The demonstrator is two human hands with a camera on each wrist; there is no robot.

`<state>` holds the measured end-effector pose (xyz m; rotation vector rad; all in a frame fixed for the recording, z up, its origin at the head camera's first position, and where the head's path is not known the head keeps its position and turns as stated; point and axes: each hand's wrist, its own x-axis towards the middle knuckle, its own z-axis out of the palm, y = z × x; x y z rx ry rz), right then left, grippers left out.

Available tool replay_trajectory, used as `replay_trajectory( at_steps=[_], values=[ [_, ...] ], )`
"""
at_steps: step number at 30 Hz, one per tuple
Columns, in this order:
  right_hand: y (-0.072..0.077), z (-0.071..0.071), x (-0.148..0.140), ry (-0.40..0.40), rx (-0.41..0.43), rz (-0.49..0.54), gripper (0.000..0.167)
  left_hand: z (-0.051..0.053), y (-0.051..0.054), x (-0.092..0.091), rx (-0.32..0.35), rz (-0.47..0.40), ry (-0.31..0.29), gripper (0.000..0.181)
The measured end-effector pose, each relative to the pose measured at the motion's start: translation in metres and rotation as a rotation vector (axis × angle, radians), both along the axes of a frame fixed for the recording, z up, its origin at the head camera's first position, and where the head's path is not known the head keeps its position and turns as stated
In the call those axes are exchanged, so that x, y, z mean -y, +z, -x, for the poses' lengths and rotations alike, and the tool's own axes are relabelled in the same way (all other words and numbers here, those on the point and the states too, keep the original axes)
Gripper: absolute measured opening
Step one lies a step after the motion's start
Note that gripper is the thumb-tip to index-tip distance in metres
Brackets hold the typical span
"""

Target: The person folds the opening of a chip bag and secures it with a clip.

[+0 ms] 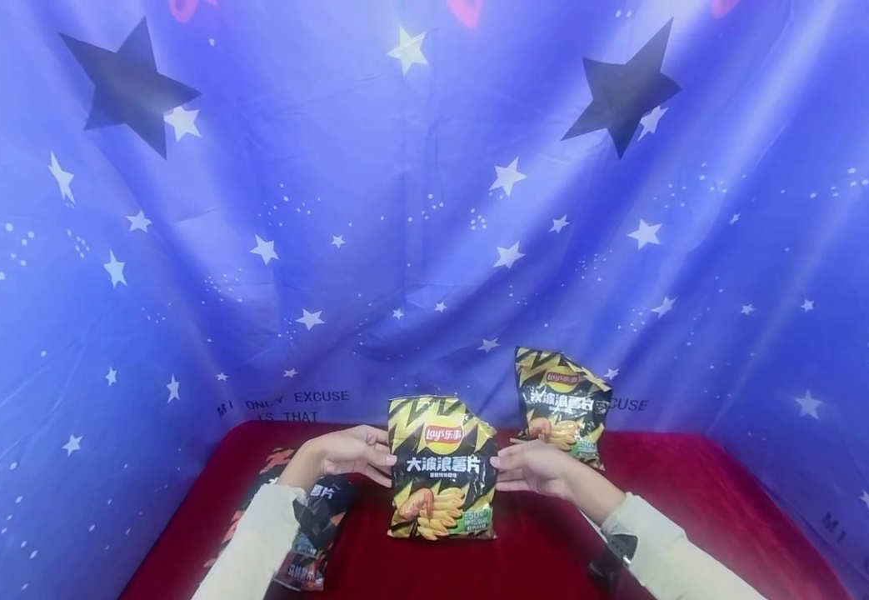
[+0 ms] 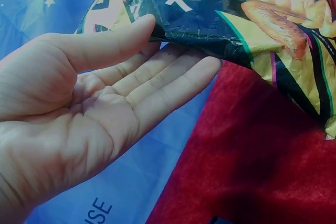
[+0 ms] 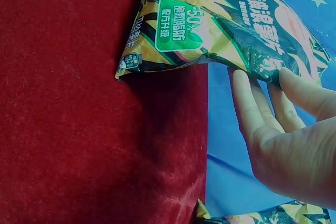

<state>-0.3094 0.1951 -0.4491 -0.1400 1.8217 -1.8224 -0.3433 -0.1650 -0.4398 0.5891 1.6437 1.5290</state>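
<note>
A black and yellow chip bag is held upright between both hands, its printed front toward the head camera. The left hand pinches its left edge, thumb on the front and fingers behind, as the left wrist view shows with the bag above the hand. At the other edge, the right hand grips with thumb in front; in the right wrist view the hand has its fingertips behind the bag.
A second black and yellow bag stands behind the right hand at the table's back edge. Dark bags with orange-red print lie under the left forearm on the red cloth. A blue starry curtain hangs behind and at the sides.
</note>
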Motion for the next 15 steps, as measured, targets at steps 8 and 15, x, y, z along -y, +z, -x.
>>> replay_trajectory(
  at_steps=[8,15],
  values=[
    [-0.0012,-0.0004,0.0011,0.022,-0.003,0.001,0.02,0.0016,-0.0008,0.0028,-0.015,0.013,0.009,0.044],
    [-0.0041,-0.0013,0.0021,0.035,-0.003,0.003,0.011,0.0009,-0.0007,0.0028,-0.018,0.03,0.029,0.045]
  ],
)
